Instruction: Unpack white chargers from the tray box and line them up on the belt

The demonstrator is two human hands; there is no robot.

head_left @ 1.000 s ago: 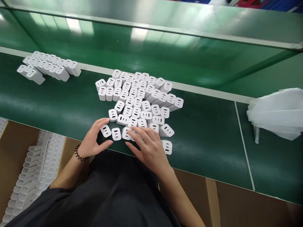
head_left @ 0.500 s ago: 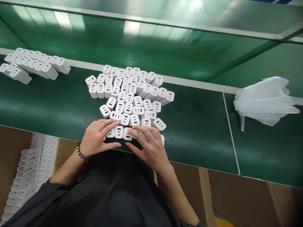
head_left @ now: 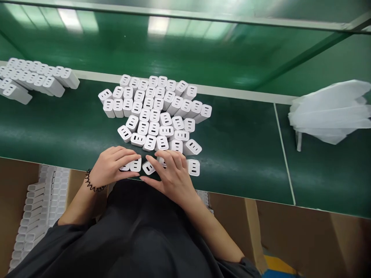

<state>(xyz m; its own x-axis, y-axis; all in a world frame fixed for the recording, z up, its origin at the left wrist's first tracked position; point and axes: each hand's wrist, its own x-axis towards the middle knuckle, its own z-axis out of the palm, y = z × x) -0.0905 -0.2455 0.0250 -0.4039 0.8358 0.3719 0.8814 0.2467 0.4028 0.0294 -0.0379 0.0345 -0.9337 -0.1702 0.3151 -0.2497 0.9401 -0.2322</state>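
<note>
My left hand [head_left: 111, 166] is at the table's near edge, thumb and fingers curved around white charger blocks [head_left: 135, 165] standing with their slotted ends up. Its fingers partly cover one of them. Beside it, my right hand [head_left: 173, 173] closes from above around more blocks; a slightly tilted charger block [head_left: 148, 167] shows between its thumb and index finger, and others are mostly hidden under the fingers. A single charger block [head_left: 194, 167] stands just right of that hand. Beyond both hands spreads a loose cluster of similar chargers [head_left: 153, 129].
Another group of chargers [head_left: 31, 77] stands at the far left of the green table [head_left: 237, 154]. White translucent sheets [head_left: 330, 112] hang or lie at the right. Below the near edge, trays of white pieces [head_left: 34, 208] sit at the left. A green panel [head_left: 174, 54] rises behind.
The front row has been parted: the blocks at my left hand are now separated from those at my right. The row stands farther from the cluster. The camera view has shifted slightly.
</note>
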